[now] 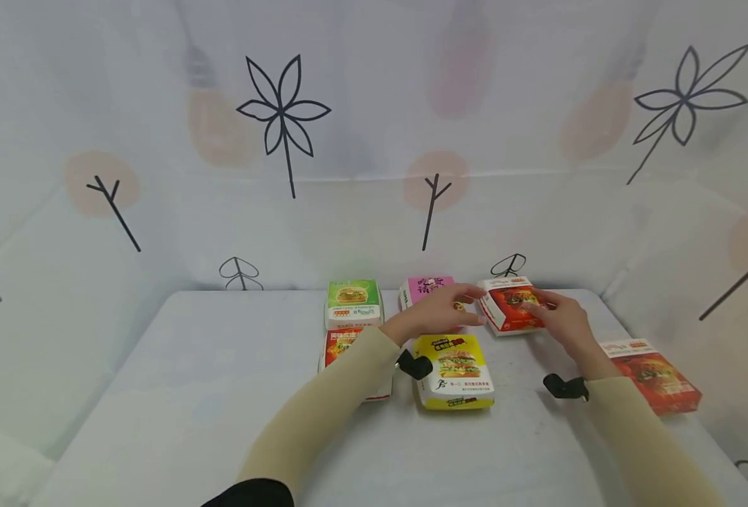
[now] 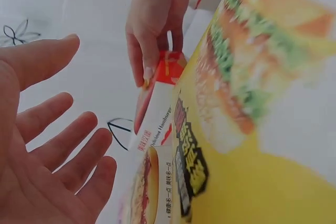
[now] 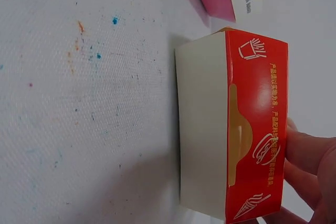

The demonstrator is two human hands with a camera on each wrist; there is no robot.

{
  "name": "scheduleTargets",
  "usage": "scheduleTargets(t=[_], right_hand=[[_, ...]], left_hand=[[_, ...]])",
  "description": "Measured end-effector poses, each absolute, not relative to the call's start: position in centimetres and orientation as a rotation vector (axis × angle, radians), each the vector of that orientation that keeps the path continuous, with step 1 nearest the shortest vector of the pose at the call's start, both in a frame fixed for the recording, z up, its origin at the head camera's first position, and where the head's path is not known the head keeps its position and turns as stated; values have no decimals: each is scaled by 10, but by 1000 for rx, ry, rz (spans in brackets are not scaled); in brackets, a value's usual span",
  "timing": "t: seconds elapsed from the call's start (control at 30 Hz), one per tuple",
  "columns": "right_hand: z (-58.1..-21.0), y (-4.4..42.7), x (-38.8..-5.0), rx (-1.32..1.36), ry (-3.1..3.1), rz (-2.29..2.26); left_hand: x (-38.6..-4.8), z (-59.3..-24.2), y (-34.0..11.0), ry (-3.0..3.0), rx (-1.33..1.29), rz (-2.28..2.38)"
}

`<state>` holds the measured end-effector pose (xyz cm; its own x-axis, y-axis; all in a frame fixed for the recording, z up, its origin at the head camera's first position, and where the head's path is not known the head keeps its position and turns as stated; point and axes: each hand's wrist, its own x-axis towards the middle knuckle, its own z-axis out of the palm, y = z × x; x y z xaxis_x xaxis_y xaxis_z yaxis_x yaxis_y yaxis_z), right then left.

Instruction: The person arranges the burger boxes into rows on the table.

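At the back right of the table lies a red hamburger box point(image 1: 509, 304), flat on the cloth with its picture up. My right hand point(image 1: 564, 320) grips it by its right edge, the thumb on top; the right wrist view shows the red flap and white side of this box point(image 3: 257, 129). My left hand point(image 1: 436, 310) hovers just left of it, over a pink box point(image 1: 426, 287), with fingers spread and nothing in them point(image 2: 63, 145). Below that hand sits a yellow hamburger box point(image 1: 455, 373), large in the left wrist view point(image 2: 231, 182).
Left of the yellow box, a green box point(image 1: 353, 299) lies behind another red box point(image 1: 338, 343), partly covered by my left forearm. One more red box point(image 1: 656, 377) is at the table's right edge, beside my right sleeve. A patterned cloth wall point(image 1: 361, 225) stands behind the table.
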<state>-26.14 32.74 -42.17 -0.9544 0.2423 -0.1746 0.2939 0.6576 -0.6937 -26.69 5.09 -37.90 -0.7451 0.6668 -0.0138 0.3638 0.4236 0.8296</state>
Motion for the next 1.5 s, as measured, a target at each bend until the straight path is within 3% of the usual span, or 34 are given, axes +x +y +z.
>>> scheduleTargets(t=[0.3, 1.5], right_hand=[[-425, 331, -261, 426, 2808, -1201], [-421, 329, -253, 370, 2999, -1101]], left_hand=[[-294, -392, 80, 2348, 764, 1305], [-291, -388, 96, 2324, 817, 1061]])
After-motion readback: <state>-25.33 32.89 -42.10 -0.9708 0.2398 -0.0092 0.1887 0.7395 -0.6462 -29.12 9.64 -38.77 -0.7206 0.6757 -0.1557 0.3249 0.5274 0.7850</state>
